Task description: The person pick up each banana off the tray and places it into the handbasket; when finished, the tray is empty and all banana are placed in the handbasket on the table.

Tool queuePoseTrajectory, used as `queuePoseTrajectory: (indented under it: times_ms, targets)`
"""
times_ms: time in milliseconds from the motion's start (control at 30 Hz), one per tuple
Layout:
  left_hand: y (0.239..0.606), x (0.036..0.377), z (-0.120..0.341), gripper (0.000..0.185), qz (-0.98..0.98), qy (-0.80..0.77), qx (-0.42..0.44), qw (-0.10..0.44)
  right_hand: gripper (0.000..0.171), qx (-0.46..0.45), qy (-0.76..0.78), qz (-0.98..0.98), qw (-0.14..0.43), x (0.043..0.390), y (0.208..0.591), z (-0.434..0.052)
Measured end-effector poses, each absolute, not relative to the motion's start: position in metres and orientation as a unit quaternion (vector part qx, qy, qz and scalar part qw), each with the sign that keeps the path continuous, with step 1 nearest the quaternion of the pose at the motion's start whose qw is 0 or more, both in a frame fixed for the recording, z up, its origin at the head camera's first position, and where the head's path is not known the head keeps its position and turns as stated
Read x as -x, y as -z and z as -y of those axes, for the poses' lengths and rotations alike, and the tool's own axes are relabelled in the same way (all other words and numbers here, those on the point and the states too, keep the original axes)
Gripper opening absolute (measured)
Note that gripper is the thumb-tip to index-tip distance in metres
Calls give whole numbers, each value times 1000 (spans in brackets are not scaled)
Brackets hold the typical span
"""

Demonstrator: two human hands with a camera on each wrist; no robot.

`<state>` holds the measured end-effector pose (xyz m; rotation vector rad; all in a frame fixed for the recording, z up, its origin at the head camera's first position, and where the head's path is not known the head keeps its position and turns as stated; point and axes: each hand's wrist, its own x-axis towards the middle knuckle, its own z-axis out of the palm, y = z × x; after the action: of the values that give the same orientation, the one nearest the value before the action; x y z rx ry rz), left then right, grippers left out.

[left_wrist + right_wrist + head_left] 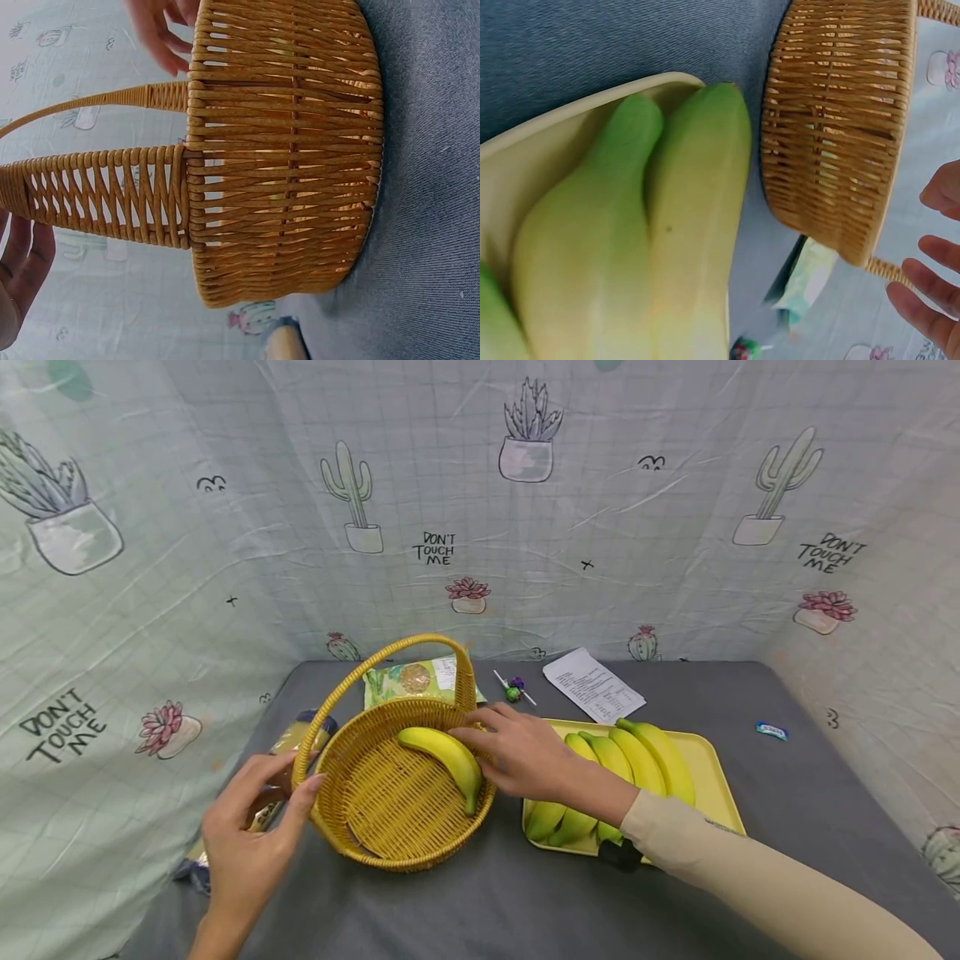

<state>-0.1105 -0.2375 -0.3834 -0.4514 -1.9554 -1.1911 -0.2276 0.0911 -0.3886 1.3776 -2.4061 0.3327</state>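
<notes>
The single banana (444,754) lies inside the wicker basket (390,835), against the wall on the side of the right hand (521,752). This hand rests over the basket rim with its fingers stretched and relaxed, the fingertips touching the banana; it grips nothing. The left hand (251,827) is on the opposite side, fingers straight, the tips against the rim near the foot of the handle (352,681), so it steadies the basket and does not clasp it.

To do this step well, I think the right hand should lift up and away, while the left hand keeps the basket from sliding on the grey table (825,777).

Just beside the right wrist stands the yellow tray (716,777) with the bunch of bananas (637,760), so there is little room there. Beyond the basket lie a snack packet (408,681), a lollipop (513,689) and a paper slip (592,685). Near the person the table is open.
</notes>
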Motion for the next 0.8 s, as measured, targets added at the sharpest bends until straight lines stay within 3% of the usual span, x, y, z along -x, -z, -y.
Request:
queuePoseTrajectory:
  times_ms: [600,800]
  targets:
    - [383,110,236,34,752,485,185,406,51,-388,-138,898,156,222,390,-166]
    - [384,111,236,33,751,488,183,406,53,-359,-129,907,177,221,390,-191]
